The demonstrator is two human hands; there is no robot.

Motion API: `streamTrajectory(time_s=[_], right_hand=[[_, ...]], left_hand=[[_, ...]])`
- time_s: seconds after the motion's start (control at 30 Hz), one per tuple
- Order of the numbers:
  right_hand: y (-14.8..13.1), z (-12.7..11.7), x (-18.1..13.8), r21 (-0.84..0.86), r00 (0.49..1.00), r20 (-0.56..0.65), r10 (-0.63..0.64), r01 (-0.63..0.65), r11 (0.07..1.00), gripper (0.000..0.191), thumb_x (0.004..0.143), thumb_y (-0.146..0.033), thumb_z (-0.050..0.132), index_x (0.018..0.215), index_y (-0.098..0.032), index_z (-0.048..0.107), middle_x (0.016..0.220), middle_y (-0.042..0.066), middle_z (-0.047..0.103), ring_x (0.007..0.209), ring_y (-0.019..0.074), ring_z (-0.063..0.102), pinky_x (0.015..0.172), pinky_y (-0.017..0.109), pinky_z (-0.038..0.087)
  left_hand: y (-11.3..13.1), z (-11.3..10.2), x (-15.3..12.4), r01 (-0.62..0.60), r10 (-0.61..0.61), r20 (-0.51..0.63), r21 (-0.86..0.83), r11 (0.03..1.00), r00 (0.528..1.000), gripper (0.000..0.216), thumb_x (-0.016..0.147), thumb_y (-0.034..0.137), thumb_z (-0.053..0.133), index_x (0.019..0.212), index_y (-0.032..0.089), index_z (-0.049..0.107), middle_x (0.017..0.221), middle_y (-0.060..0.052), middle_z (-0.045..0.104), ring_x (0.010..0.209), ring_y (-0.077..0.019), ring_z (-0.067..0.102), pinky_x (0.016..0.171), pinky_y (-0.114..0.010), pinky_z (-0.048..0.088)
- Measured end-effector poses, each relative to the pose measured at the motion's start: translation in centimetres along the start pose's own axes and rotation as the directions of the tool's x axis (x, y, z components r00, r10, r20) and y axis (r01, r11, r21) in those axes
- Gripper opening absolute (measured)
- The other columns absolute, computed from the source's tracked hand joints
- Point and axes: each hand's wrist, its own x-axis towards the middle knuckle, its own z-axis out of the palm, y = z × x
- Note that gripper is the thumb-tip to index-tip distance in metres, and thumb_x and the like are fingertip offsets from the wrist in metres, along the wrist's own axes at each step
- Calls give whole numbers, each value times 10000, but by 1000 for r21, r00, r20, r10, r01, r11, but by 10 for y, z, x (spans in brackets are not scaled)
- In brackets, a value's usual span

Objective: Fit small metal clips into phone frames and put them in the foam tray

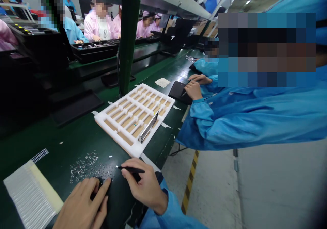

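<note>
A long dark-green bench point(76, 144) carries a white foam tray with tan slots point(134, 120), a scatter of tiny silver pieces point(88, 166), a cream-edged stack of white strips point(30, 195), a small white paper slip point(162, 82) and a flat black pad point(178, 92).

Near us, our blue sleeve point(170, 213) and black tool point(131, 169); farther on, a white foam tray point(155, 101) with tan slots point(127, 121) on the dark green bench point(71, 147), and a yellow-and-black floor stripe point(190, 181) right.
</note>
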Motion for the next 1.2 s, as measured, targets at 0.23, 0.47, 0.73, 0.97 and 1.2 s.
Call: streamTrajectory(time_s=[0.23, 0.47, 0.73, 0.97, 1.2], right_hand=[[3, 3, -5, 111, 995, 14, 95, -96, 989, 127, 1008, -250, 693, 1018, -202, 810, 920, 94, 792, 734, 205, 771, 678, 307, 671], [5, 5, -2, 246, 941, 163, 296, -329, 912, 197, 945, -363, 785, 969, -168, 801, 799, 63, 773, 627, 197, 775, 605, 287, 661], [7, 6, 2, 274, 930, 185, 318, -359, 892, 201, 927, -356, 791, 963, -158, 790, 717, 42, 759, 604, 199, 776, 609, 287, 675], [5, 8, -6, 161, 981, -6, 193, -190, 969, 156, 998, -318, 728, 1009, -182, 805, 981, 103, 783, 643, 181, 769, 612, 291, 677], [9, 11, -3, 136, 986, 34, 166, -169, 976, 135, 1012, -262, 705, 1056, -203, 819, 1000, 95, 797, 737, 200, 778, 687, 305, 692]], left_hand=[[0, 1, -1, 2, -2, -5, 20, 1000, 1000, 346, 1060, 234, 474, 1337, 157, 667, 911, -64, 653, 729, -184, 684, 626, -291, 534], [-3, 5, 0, 27, -27, -5, 32, 999, 1000, 421, 1016, 296, 565, 1419, 240, 673, 1040, -91, 642, 852, -215, 652, 706, -330, 534], [-6, 13, -2, 50, -50, 26, 27, 998, 998, 456, 1011, 337, 611, 1463, 291, 653, 1216, -132, 589, 1051, -276, 588, 829, -402, 511], [-4, 17, -5, 106, -106, 54, -4, 994, 993, 486, 1020, 327, 590, 1505, 335, 625, 1251, -117, 594, 1089, -290, 579, 879, -411, 479], [-5, 18, -3, 80, -80, 47, 0, 997, 996, 478, 1015, 319, 596, 1490, 290, 628, 1233, -131, 588, 1085, -290, 577, 868, -418, 485]])
